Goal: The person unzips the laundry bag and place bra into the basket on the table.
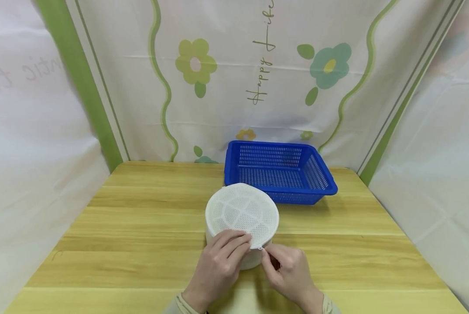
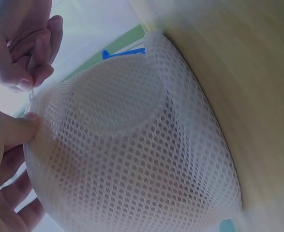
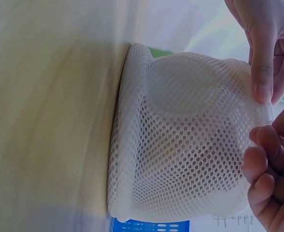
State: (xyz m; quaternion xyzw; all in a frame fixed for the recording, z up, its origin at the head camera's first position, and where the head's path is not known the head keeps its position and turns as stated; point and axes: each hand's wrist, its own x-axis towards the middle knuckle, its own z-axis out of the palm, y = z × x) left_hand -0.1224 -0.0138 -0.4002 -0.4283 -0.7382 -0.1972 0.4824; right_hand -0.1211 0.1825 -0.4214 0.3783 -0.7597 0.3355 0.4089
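Note:
A white round mesh laundry bag [image 1: 244, 211] stands upright on the table, its flat lid facing up. My left hand [image 1: 220, 264] holds the near rim, fingers over the lid and thumb [image 2: 23, 129] against the side wall. Just right of it, my right hand [image 1: 291, 272] pinches the small white zipper pull [image 1: 260, 248] at the rim's near right edge. Through the side mesh in both wrist views a pale round patch shows; whether anything lies inside cannot be told.
A blue slotted plastic basket [image 1: 273, 190] sits behind the bag, to its right. The wooden table [image 1: 140, 244] is bounded by white printed curtains [image 1: 226, 117] at the back and both sides.

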